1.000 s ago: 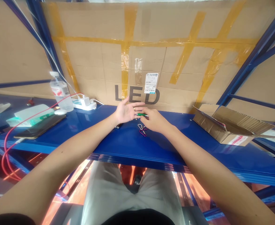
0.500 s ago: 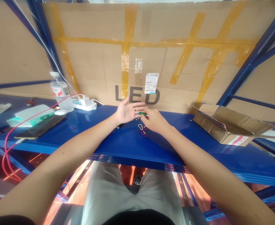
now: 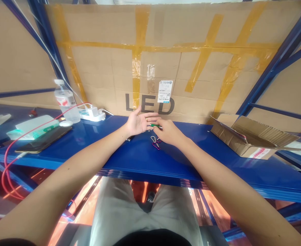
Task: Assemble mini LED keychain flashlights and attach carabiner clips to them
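Palm up and fingers spread, my left hand [image 3: 137,123] is open, with a ring on one finger. My right hand [image 3: 169,131] pinches a small green carabiner [image 3: 154,125] beside the left fingers; part of it is hidden by my fingers. Just below lie a silver carabiner [image 3: 153,139] and a purple one [image 3: 155,146], with another reddish one partly under my right hand. Tiny pieces on the table, too small to name, show under the left fingers. A small dark object [image 3: 130,138] lies by my left wrist.
On the blue table [image 3: 140,159], an open cardboard box [image 3: 255,140] stands at right. At left are a bottle [image 3: 67,102], a power strip [image 3: 95,115], a tissue pack [image 3: 35,126], a dark phone-like slab [image 3: 45,140] and a red cable [image 3: 7,153]. A large carton [image 3: 109,75] stands behind.
The green carabiner and my right fingers have shifted very slightly against the left fingers. Otherwise both hands keep their places, and the view has moved a touch.
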Tool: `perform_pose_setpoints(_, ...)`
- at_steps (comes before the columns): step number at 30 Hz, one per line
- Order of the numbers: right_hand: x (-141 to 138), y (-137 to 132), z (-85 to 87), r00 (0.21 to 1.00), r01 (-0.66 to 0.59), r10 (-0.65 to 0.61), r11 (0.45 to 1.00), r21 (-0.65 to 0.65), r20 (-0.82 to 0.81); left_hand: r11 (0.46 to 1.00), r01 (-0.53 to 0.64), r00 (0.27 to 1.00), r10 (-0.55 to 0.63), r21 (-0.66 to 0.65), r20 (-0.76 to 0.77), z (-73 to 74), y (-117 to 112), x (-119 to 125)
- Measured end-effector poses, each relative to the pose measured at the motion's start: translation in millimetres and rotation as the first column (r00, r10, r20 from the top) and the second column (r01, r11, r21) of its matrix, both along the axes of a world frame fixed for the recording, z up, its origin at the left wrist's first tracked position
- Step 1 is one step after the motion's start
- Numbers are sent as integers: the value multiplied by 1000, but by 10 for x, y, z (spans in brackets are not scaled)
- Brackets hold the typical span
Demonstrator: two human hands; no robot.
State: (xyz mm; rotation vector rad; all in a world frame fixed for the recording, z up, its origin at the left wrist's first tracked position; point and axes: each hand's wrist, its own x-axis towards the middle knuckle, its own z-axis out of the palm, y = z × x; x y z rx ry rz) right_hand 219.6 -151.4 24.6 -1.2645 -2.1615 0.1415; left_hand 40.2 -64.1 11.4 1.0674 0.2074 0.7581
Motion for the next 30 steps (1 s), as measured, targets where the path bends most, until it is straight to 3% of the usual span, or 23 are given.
perform_pose_setpoints(5, 7, -1, 24, 999, 39, -38, 998, -43, 26, 1000, -22, 999, 22, 2, -24, 4, -24, 0)
perform_pose_setpoints(12, 40, 21, 14, 991, -94, 84, 991, -96, -103, 998, -54, 996, 56, 43, -71, 25, -60, 16)
perform_pose_setpoints(16, 100, 115, -16, 990, -5, -19, 985, -171, -137, 971, -160, 964, 193, 180, -184, 21, -67, 43)
perform_pose_setpoints(19, 147, 190, -41, 987, 55, -84, 978, -200, -140, 842, -243, 838, 433, 481, -333, -1, -105, 80)
perform_pose_setpoints(21, 174, 234, -64, 989, 37, -69, 971, -236, -133, 706, -205, 739, 566, 679, -365, -5, -141, 94)
perform_pose_setpoints(23, 202, 281, -91, 989, 30, -66, 967, -254, -135, 570, -129, 687, 642, 812, -342, 13, -166, 80)
perform_pose_setpoints(27, 272, 381, -137, 971, 58, -109, 970, -234, -213, 313, -22, 603, 762, 949, -238, 101, -142, -33)
perform_pose_setpoints(30, 288, 440, -128, 950, 56, -127, 968, -244, -285, 234, 31, 536, 817, 972, -214, 144, -83, -132)
